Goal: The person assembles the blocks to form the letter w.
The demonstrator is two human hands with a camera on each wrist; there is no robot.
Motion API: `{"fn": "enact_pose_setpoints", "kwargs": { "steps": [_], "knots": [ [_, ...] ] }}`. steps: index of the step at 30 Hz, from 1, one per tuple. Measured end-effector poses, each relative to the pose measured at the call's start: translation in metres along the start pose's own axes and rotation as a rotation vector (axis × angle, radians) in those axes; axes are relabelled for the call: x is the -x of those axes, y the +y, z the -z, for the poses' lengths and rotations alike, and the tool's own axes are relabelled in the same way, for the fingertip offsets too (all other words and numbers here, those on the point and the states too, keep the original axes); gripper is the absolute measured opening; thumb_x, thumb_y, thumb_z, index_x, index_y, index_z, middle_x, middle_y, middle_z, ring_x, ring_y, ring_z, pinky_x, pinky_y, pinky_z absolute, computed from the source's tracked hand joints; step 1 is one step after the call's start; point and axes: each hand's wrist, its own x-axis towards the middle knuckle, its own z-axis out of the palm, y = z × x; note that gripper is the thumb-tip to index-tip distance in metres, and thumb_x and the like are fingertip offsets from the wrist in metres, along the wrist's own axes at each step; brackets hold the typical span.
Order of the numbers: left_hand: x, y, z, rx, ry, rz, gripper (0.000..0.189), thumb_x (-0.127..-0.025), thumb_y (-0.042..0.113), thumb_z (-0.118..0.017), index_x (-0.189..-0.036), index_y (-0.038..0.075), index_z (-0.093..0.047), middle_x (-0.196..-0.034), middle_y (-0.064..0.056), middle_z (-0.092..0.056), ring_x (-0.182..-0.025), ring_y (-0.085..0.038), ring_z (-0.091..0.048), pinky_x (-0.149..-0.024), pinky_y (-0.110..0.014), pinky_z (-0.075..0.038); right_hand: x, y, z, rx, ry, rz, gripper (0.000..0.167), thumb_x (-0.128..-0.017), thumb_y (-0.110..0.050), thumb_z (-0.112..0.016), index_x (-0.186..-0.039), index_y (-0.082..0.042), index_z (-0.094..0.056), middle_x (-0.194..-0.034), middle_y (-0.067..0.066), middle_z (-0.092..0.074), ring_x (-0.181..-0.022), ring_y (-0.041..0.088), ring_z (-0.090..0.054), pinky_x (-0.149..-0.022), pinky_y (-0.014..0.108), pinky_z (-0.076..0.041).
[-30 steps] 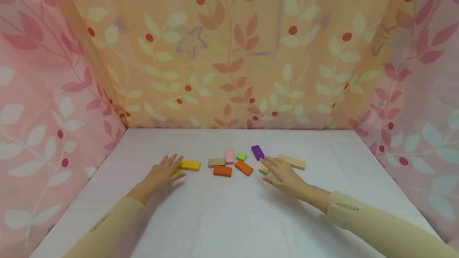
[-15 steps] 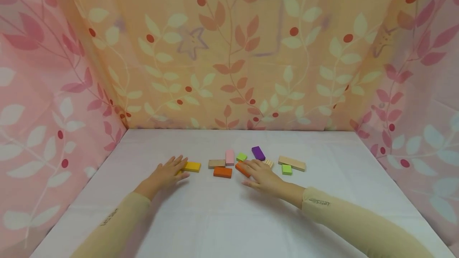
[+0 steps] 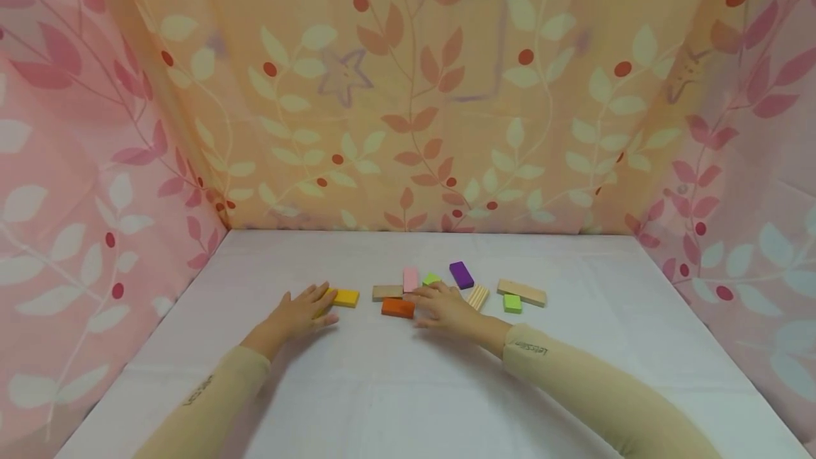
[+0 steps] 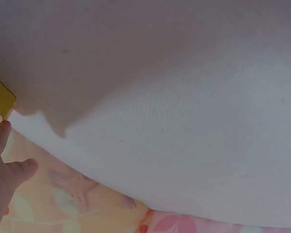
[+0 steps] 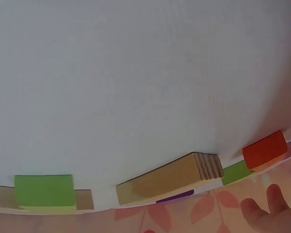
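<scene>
My left hand rests with spread fingers over yellow wooden blocks at the left of the group. One yellow block pokes out to the right of the fingertips. In the left wrist view a yellow block lies by the fingertips. My right hand, palm down with fingers extended, covers an orange block that the right wrist view shows as a red-orange block. Just left of those fingertips lies another orange block. A striped-grain wooden block sits beside the right hand's back.
Behind the hands lie a tan block, a pink block, a green block and a purple block. Further right are a long plain wooden block and a second green block. Patterned cloth walls enclose the white table.
My right hand has swept left from the striped block to the orange blocks, uncovering the right-hand green block and the striped block. The left hand has shifted slightly right.
</scene>
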Motion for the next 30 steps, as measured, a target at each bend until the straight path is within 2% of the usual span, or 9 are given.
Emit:
{"fn": "enact_pose_setpoints", "kwargs": {
  "steps": [3,7,13,19,23,26,30],
  "knots": [
    [0.001,0.002,0.001,-0.019,-0.005,-0.007,0.071,-0.099,0.052,-0.045,-0.15,0.004,-0.034,-0.157,-0.021,-0.023,-0.142,-0.044,-0.019,-0.104,-0.073,-0.009,-0.004,0.0,-0.004,0.046,-0.033,-0.012,0.052,-0.095,-0.035,-0.061,-0.143,-0.017,-0.05,-0.144,0.009,-0.047,-0.13,0.036,-0.036,-0.101,0.067,-0.027],
    [0.003,0.005,0.002,-0.023,0.0,-0.013,0.071,-0.099,0.052,-0.045,-0.15,0.004,-0.034,-0.157,-0.021,-0.023,-0.142,-0.043,-0.018,-0.105,-0.072,-0.009,-0.008,0.002,-0.007,0.088,-0.055,-0.028,0.05,-0.097,-0.036,-0.06,-0.142,-0.018,-0.051,-0.142,0.007,-0.049,-0.13,0.034,-0.037,-0.102,0.066,-0.026],
    [0.005,0.008,0.003,-0.011,0.019,-0.01,0.07,-0.098,0.05,-0.048,-0.15,0.004,-0.035,-0.157,-0.021,-0.022,-0.142,-0.044,-0.017,-0.104,-0.073,-0.011,-0.017,0.003,-0.009,0.109,-0.022,-0.069,0.042,-0.095,-0.033,-0.064,-0.133,-0.016,-0.062,-0.127,0.003,-0.062,-0.121,0.028,-0.045,-0.1,0.067,-0.027],
    [0.006,0.009,0.003,-0.008,0.004,0.009,0.072,-0.097,0.049,-0.051,-0.15,0.004,-0.035,-0.157,-0.022,-0.022,-0.142,-0.044,-0.017,-0.104,-0.073,-0.012,-0.026,0.001,-0.011,0.096,0.035,-0.117,0.036,-0.089,-0.026,-0.072,-0.12,-0.008,-0.07,-0.111,0.003,-0.07,-0.108,0.025,-0.052,-0.098,0.07,-0.025],
    [0.007,0.011,0.005,-0.003,-0.01,0.018,0.071,-0.097,0.049,-0.051,-0.15,0.004,-0.034,-0.157,-0.022,-0.021,-0.143,-0.044,-0.017,-0.104,-0.072,-0.012,-0.031,-0.001,-0.011,0.132,0.026,-0.155,0.038,-0.087,-0.031,-0.074,-0.116,-0.006,-0.071,-0.109,0.006,-0.068,-0.108,0.026,-0.051,-0.098,0.073,-0.024],
    [0.007,0.013,0.007,0.002,-0.014,0.023,0.071,-0.098,0.048,-0.051,-0.15,0.004,-0.034,-0.157,-0.022,-0.021,-0.143,-0.044,-0.016,-0.104,-0.072,-0.011,-0.033,-0.002,-0.012,0.156,0.005,-0.177,0.041,-0.087,-0.038,-0.072,-0.113,-0.006,-0.071,-0.108,0.007,-0.063,-0.107,0.026,-0.049,-0.097,0.071,-0.028],
    [0.009,0.017,0.009,0.008,-0.021,0.018,0.07,-0.098,0.047,-0.051,-0.15,0.003,-0.034,-0.157,-0.023,-0.021,-0.142,-0.045,-0.017,-0.104,-0.072,-0.012,-0.034,-0.003,-0.011,0.114,0.011,-0.194,0.04,-0.087,-0.037,-0.072,-0.111,-0.005,-0.071,-0.111,0.007,-0.062,-0.108,0.027,-0.048,-0.095,0.064,-0.033]
  ]
}}
